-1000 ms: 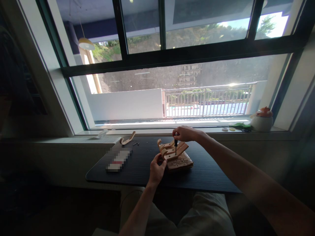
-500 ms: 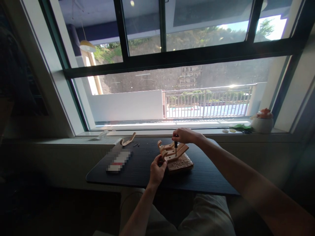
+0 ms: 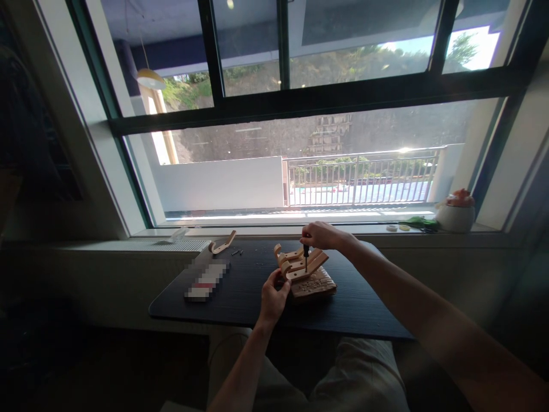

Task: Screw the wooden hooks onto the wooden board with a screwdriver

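Observation:
My right hand (image 3: 321, 235) is closed round the handle of a screwdriver (image 3: 306, 258), which stands upright with its tip on the nearest arm of a wooden hook rack (image 3: 299, 274). Several pale curved hooks make up this rack, and it rests on a brown block with a rough, carved-looking top (image 3: 317, 284). With fingers and thumb, my left hand (image 3: 274, 294) grips the curled end of the nearest hook. Whether a screw sits under the tip is too small to tell.
On the dark table (image 3: 244, 312) a loose wooden hook (image 3: 223, 245) lies at the back left beside a few screws (image 3: 237, 252). A blurred-out flat item (image 3: 208, 281) is nearer. The windowsill holds a white pot (image 3: 455, 213) and green leaves (image 3: 419, 222).
The view has shifted very slightly. Both hands, the screwdriver and the rack keep nearly the same places.

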Motion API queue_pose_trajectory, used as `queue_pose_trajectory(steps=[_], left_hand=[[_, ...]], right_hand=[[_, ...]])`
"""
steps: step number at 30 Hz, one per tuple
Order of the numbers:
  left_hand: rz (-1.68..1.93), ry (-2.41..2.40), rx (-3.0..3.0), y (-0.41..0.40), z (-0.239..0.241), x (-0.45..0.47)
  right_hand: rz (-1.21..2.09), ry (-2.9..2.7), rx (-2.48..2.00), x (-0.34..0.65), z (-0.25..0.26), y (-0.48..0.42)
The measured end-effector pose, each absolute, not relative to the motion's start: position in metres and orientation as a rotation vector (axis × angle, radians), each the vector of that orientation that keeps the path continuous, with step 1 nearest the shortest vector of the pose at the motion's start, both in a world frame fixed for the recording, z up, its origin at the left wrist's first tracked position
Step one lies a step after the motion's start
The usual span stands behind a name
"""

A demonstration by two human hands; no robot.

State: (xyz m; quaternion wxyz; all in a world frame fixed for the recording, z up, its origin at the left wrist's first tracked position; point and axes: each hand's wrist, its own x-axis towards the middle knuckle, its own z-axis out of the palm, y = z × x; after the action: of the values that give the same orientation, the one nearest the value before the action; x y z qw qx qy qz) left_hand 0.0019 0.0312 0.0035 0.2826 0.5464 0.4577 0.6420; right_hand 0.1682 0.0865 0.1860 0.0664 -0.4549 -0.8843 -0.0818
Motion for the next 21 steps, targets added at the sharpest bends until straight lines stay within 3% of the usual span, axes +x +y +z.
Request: queue_pose_trajectory(steps=[21], left_hand=[[1.705,1.212,1.478,0.0307,0.0035,0.0022]], right_hand=[[-0.244,-2.685,-1.356,0.1672,0.1862,0.0848]])
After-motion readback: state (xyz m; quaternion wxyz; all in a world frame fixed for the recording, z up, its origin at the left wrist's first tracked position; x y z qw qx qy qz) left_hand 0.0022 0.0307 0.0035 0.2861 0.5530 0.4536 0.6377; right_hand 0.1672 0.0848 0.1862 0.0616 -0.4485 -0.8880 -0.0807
